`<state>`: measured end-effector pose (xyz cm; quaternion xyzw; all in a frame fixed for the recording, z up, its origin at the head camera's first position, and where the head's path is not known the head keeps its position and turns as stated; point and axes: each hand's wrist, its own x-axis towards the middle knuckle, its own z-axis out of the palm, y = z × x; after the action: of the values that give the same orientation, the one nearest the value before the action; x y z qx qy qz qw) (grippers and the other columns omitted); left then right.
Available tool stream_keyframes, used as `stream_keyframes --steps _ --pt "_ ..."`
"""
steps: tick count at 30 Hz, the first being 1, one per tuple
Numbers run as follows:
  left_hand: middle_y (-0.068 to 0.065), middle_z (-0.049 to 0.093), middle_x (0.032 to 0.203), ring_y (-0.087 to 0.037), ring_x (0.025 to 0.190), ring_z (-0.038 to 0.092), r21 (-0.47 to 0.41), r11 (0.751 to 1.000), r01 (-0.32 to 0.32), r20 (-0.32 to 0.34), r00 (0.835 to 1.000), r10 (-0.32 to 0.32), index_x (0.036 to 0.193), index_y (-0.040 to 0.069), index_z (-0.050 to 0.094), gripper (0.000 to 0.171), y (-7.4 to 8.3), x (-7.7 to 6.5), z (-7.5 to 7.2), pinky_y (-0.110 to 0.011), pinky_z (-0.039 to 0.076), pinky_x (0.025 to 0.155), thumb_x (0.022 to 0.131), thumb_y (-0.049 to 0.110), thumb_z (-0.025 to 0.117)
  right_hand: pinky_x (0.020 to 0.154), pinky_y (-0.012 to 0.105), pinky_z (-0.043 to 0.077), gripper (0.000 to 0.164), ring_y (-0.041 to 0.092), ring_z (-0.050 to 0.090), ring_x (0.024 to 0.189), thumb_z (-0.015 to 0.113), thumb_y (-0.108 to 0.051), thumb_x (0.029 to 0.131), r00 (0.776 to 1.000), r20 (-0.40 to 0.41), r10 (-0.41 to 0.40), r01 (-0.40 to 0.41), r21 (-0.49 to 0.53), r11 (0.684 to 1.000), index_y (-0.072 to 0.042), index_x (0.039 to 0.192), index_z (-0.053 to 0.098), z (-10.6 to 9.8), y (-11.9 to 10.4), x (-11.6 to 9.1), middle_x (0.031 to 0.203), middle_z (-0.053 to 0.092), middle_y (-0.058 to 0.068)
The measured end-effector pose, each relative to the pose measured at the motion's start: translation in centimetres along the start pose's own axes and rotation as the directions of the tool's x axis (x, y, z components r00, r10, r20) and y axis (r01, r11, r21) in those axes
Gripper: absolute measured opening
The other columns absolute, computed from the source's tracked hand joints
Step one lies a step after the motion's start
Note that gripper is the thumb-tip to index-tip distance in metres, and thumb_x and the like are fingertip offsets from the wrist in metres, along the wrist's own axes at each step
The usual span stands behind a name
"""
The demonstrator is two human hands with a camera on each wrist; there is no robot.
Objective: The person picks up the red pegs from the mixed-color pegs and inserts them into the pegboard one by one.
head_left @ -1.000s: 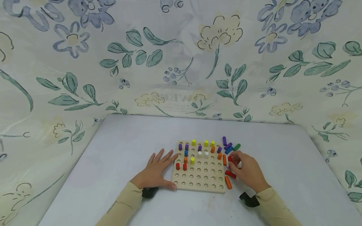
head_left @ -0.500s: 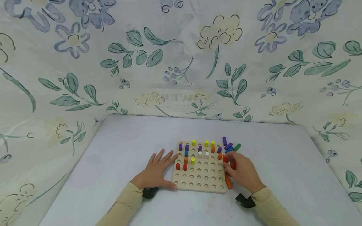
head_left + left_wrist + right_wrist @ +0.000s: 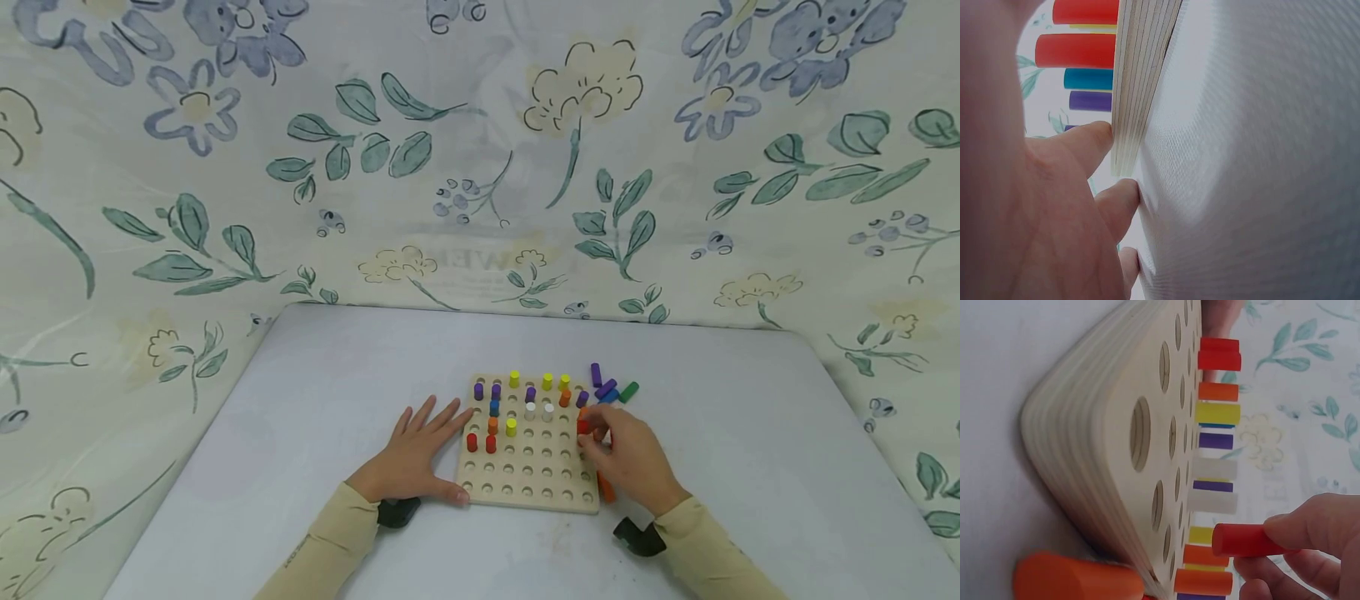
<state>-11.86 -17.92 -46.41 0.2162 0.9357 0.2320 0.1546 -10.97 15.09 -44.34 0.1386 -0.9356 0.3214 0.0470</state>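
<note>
A wooden pegboard (image 3: 536, 502) with rows of round holes lies on the table, with coloured pegs upright in its far and left holes. My left hand (image 3: 417, 457) is spread flat at the board's left side, forefinger and thumb touching its edge. In the left wrist view, the forefinger (image 3: 1094, 140) rests against the layered wooden edge, near red pegs (image 3: 1079, 50). Over the board's right side, my right hand (image 3: 637, 454) pinches a red peg (image 3: 1241, 540) between thumb and fingers. That peg's lower end shows above the holes in the right wrist view.
Loose purple pegs (image 3: 596, 374), a blue one and a green peg (image 3: 628, 392) lie beyond the board's right corner. An orange peg (image 3: 1079, 580) lies along the right edge. Floral cloth (image 3: 480, 167) hangs behind the table.
My right hand has moved left with the red peg, from beside the board to over its right-hand column. The left hand stays where it was.
</note>
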Motion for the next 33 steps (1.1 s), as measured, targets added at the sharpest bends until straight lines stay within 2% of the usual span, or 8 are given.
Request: stream_keyframes --steps 6,14,23,33 --pt "-0.009 0.017 0.168 -0.041 0.153 -0.003 -0.005 1.000 -0.002 -0.001 1.000 0.002 0.160 0.020 0.028 0.118 0.0 0.1 0.0 -0.065 -0.004 0.118 0.067 0.068 0.081 0.068 0.028 0.052 0.024 0.012 0.054 0.075 0.079 -0.011 0.087 0.999 -0.007 -0.031 0.031 0.025 0.999 -0.007 0.108 0.066 0.3 -0.3 0.0 0.090 0.063 -0.002" --pt "-0.009 0.017 0.168 -0.040 0.153 -0.003 -0.005 1.000 0.003 -0.003 1.000 -0.004 0.160 0.020 0.029 0.118 0.0 0.1 0.2 -0.064 -0.005 0.119 0.066 0.069 0.081 0.075 0.031 0.057 0.024 0.008 0.061 0.080 0.079 -0.011 0.086 1.000 0.007 -0.014 0.013 0.025 1.000 -0.010 0.106 0.066 0.9 -0.9 0.1 0.094 0.068 -0.002" --pt "-0.009 0.017 0.168 -0.040 0.153 -0.003 -0.004 1.000 0.006 -0.004 1.000 -0.006 0.160 0.020 0.029 0.118 0.0 0.1 0.2 -0.064 -0.005 0.119 0.066 0.070 0.081 0.068 0.027 0.053 0.020 0.008 0.056 0.078 0.080 -0.013 0.085 0.999 0.011 -0.044 0.045 -0.041 0.998 -0.013 0.101 0.067 1.4 -1.7 0.0 0.089 0.065 -0.006" --pt "-0.009 0.017 0.168 -0.041 0.153 -0.003 -0.016 1.000 -0.002 -0.002 1.000 0.002 0.160 0.019 0.029 0.118 0.1 0.1 0.1 -0.064 -0.004 0.119 0.067 0.069 0.081 0.071 0.025 0.054 0.022 0.010 0.055 0.082 0.080 -0.015 0.087 0.999 0.044 -0.011 0.012 -0.014 1.000 -0.013 0.105 0.067 2.0 -2.8 0.3 0.092 0.064 -0.007"
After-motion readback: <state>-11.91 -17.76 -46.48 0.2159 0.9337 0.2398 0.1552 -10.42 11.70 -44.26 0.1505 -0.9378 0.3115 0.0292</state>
